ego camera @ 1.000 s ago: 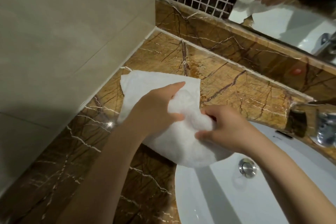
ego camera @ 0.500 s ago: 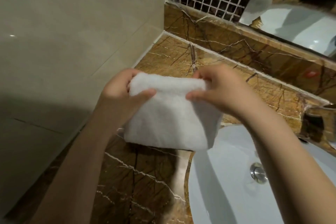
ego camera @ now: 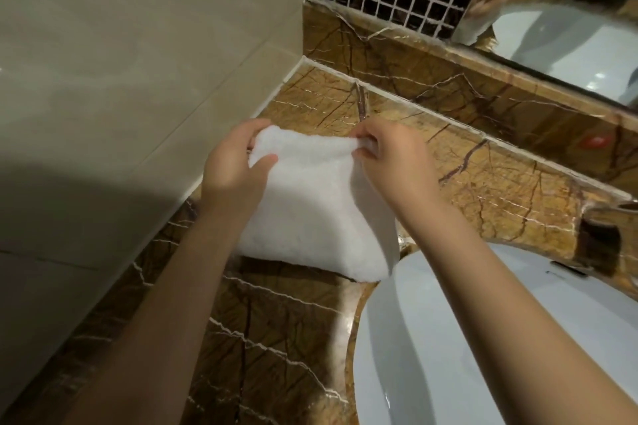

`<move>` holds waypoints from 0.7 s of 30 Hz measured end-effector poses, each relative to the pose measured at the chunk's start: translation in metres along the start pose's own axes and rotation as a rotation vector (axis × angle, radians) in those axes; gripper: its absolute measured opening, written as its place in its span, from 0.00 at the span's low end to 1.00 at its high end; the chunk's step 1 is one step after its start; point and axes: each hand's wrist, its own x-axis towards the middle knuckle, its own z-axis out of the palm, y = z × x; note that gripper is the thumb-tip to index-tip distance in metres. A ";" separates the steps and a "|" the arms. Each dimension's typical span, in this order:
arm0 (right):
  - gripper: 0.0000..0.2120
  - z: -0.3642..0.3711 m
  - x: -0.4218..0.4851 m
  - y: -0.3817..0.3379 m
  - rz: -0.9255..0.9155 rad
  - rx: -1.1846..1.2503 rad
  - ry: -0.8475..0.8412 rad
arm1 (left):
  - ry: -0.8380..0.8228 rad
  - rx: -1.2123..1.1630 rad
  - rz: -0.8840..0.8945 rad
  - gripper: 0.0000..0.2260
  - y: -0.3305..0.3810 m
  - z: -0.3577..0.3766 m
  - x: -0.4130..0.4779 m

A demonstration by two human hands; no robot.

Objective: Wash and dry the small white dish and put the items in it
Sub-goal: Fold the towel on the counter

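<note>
Left hand [ego camera: 234,166] and right hand [ego camera: 390,162] pinch a folded white towel [ego camera: 310,203]; any dish seems hidden.

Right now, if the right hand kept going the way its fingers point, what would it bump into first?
Probably the left hand, across the white towel both hold; the right hand points leftward along its top edge. Depth is uncertain.
</note>
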 end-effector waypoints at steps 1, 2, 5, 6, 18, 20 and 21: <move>0.09 0.001 -0.001 -0.001 0.006 -0.024 -0.023 | -0.009 0.005 0.012 0.19 0.002 -0.001 0.000; 0.10 0.002 -0.003 -0.001 0.022 -0.057 -0.068 | -0.020 0.025 0.003 0.18 0.003 -0.002 -0.001; 0.20 0.002 -0.022 0.003 0.118 -0.080 -0.101 | -0.056 0.200 -0.124 0.20 0.000 -0.006 -0.009; 0.22 -0.002 -0.031 0.003 0.126 -0.065 -0.050 | -0.073 0.259 -0.148 0.21 -0.001 -0.006 -0.014; 0.31 0.008 -0.127 -0.034 0.107 -0.011 -0.309 | -0.160 -0.064 -0.099 0.19 -0.019 -0.013 -0.021; 0.31 0.013 -0.131 -0.042 0.123 0.013 -0.291 | -0.170 -0.103 -0.082 0.18 -0.024 -0.015 -0.021; 0.31 0.014 -0.133 -0.044 0.127 0.014 -0.286 | -0.163 -0.113 -0.078 0.18 -0.025 -0.015 -0.019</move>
